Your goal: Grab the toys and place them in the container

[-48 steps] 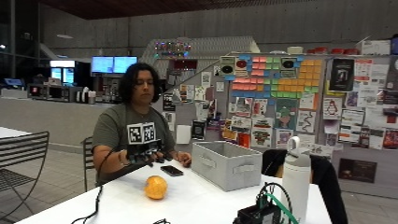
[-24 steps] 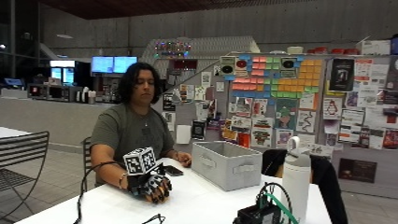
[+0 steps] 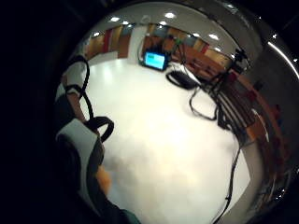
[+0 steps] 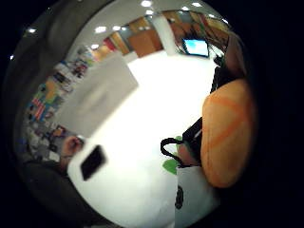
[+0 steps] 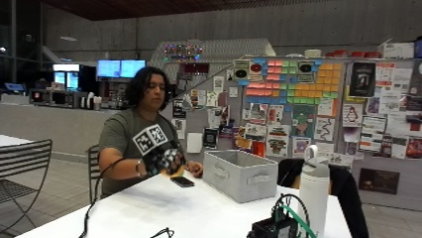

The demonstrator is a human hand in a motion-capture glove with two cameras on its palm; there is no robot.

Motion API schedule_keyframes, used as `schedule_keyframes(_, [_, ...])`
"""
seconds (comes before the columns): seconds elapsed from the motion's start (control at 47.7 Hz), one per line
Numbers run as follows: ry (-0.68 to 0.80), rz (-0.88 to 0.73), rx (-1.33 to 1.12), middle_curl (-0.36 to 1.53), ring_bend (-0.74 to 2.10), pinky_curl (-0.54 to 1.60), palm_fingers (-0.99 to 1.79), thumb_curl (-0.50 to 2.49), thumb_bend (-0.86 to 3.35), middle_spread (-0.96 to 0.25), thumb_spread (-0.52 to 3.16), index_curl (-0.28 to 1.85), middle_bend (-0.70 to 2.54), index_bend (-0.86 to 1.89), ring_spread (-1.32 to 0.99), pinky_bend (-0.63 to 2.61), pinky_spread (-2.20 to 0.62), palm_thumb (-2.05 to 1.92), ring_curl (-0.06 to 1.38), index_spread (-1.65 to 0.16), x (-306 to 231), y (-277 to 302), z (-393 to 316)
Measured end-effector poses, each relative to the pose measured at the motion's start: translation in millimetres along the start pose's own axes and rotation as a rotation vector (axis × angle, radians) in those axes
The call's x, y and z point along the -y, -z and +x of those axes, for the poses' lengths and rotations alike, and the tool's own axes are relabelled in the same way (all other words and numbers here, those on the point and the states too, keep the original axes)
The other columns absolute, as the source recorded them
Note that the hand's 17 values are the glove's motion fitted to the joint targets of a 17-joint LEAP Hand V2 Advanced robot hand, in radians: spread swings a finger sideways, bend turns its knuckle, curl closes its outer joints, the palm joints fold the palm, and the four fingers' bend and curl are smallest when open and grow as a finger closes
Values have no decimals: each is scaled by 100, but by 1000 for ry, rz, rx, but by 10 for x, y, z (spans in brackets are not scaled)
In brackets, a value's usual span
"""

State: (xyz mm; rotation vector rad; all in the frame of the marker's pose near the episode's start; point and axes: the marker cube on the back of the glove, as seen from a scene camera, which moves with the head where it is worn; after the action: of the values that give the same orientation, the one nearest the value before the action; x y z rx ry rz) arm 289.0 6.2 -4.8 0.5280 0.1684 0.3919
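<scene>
Currently the gloved right hand (image 5: 166, 161) is raised above the surface (image 5: 198, 208), in front of the person's chest, with the orange toy (image 5: 175, 171) held in its grip. The thumb-side palm view shows the orange toy close against the palm, with fingers curled round it. The grey container (image 5: 240, 174) stands on the surface just beyond a dark phone (image 5: 182, 181), on the side of the grip away from the person's right shoulder, and its open top faces up. From the raised hand the container lies sideways across the surface and slightly lower. The coming move therefore calls for a lateral carry over the phone, then a release above the container's rim. The bare hand (image 5: 195, 168) rests near the phone.
</scene>
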Motion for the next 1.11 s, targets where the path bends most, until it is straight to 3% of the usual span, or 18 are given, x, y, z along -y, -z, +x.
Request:
schedule_keyframes(0.063, [87, 120, 96, 57, 122, 53, 108, 68, 19, -48, 83, 41, 92, 35, -43, 116, -41, 66, 56, -44, 255, 461, -357])
schedule_keyframes(0.105, [259, 193, 189, 59, 123, 54, 107, 70, 18, -49, 81, 43, 94, 38, -43, 117, -42, 65, 57, -44, 379, 791, -648])
schedule_keyframes(0.147, [520, 232, 325, 62, 124, 55, 106, 72, 18, -49, 79, 46, 96, 41, -44, 118, -42, 65, 57, -44, 443, 1140, -1016])
schedule_keyframes(0.189, [607, 239, 398, 64, 125, 56, 104, 74, 17, -50, 77, 48, 98, 43, -44, 118, -42, 65, 58, -44, 605, 1421, -1380])
schedule_keyframes(0.272, [348, 195, 317, 68, 126, 57, 102, 77, 16, -50, 74, 52, 100, 47, -44, 120, -42, 64, 60, -44, 1189, 1632, -1869])
schedule_keyframes(0.398, [418, 131, 117, 74, 128, 59, 100, 81, 14, -50, 68, 59, 102, 52, -43, 122, -42, 63, 62, -45, 1887, 1419, -2227])
schedule_keyframes(0.503, [438, 77, 217, 79, 130, 60, 97, 85, 13, -50, 65, 64, 103, 55, -43, 123, -42, 63, 63, -44, 2205, 1308, -2533])
schedule_keyframes(0.566, [341, 22, 300, 81, 130, 61, 96, 87, 12, -50, 63, 67, 104, 56, -43, 124, -42, 63, 64, -44, 2345, 1300, -2612])
schedule_keyframes(0.754, [378, -11, 245, 86, 128, 60, 89, 93, 8, -48, 57, 76, 102, 61, -42, 120, -41, 60, 64, -45, 2318, 1390, -2530])
schedule_keyframes(0.859, [187, -13, 60, 82, 118, 53, 62, 93, 2, -44, 62, 82, 87, 68, -38, 103, -36, 53, 61, -44, 2375, 1362, -2316])
schedule_keyframes(0.943, [144, -7, 48, 78, 105, 51, 41, 90, -1, -41, 74, 87, 83, 82, -37, 87, -28, 47, 58, -45, 2390, 1366, -2222])
schedule_keyframes(1.11, [313, -18, 136, 72, 95, 42, 41, 88, 1, -39, 91, 85, 73, 78, -39, 84, -23, 48, 49, -46, 2295, 1327, -2265])
